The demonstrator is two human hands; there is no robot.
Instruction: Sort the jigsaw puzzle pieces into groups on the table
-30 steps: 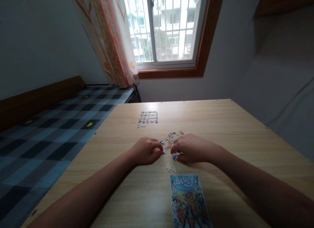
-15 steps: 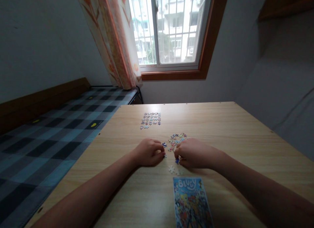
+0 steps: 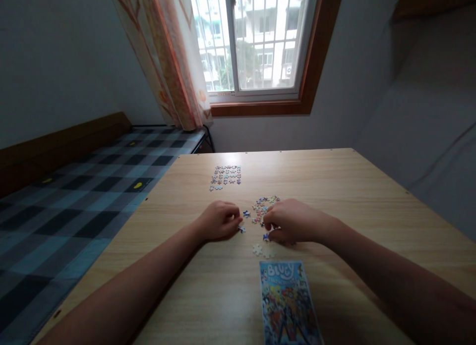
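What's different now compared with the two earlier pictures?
The left hand has shifted left, away from the loose pile, and the small light piece at its fingertips has moved left too; whether it is gripped can't be told. The right hand stays about where it was, beside the blue piece. The laid-out pieces and the Bluey box are unchanged.

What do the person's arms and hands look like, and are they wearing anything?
The left hand and right hand have no gloves. The left arm and right arm show no sleeves, watch or bracelet.
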